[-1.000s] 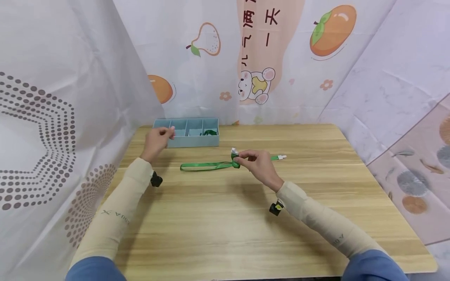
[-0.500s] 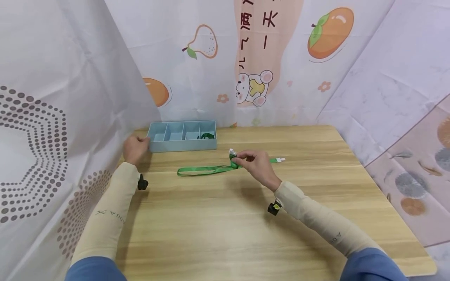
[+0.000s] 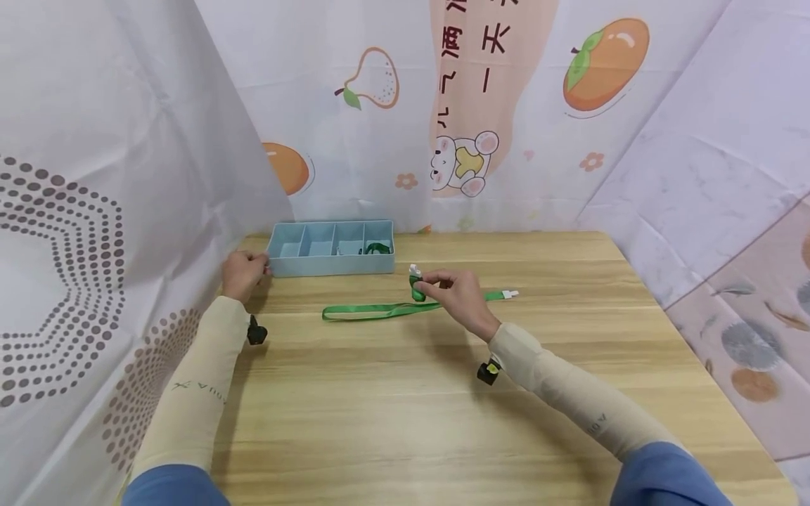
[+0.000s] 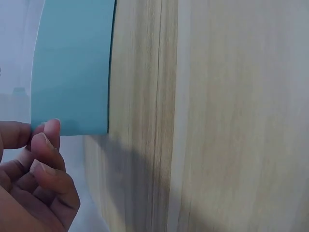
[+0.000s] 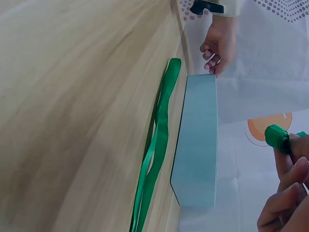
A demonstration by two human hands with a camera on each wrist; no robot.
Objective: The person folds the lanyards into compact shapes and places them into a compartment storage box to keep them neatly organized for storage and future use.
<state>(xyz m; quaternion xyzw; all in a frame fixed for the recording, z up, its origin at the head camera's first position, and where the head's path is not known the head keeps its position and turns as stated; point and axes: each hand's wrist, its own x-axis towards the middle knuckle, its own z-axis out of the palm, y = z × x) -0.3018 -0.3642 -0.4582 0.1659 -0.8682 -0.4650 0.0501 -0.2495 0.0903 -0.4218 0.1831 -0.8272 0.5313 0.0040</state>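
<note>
At the back left of the table stands a light blue divided box [image 3: 329,266]. My left hand [image 3: 242,275] pinches its near left corner between thumb and fingers, as the left wrist view shows with the fingers [image 4: 48,154] at the box wall [image 4: 72,67]. Above the table my right hand [image 3: 460,299] pinches a rolled-up green lanyard [image 3: 415,289], its white clip pointing up. A second green lanyard [image 3: 361,312] lies stretched out on the table behind and below that hand, with a white clip [image 3: 510,294] at its right end.
In the box's rightmost compartment lies a dark green coiled strap [image 3: 377,248]; a small bit shows in the compartment beside it. The wooden table [image 3: 380,422] meets a patterned cloth backdrop [image 3: 380,161] behind the box and another cloth [image 3: 76,176] at the left.
My left hand has moved from above the box's left compartments to its left end and now grips the corner. My right hand keeps the rolled lanyard, shifted slightly left.
</note>
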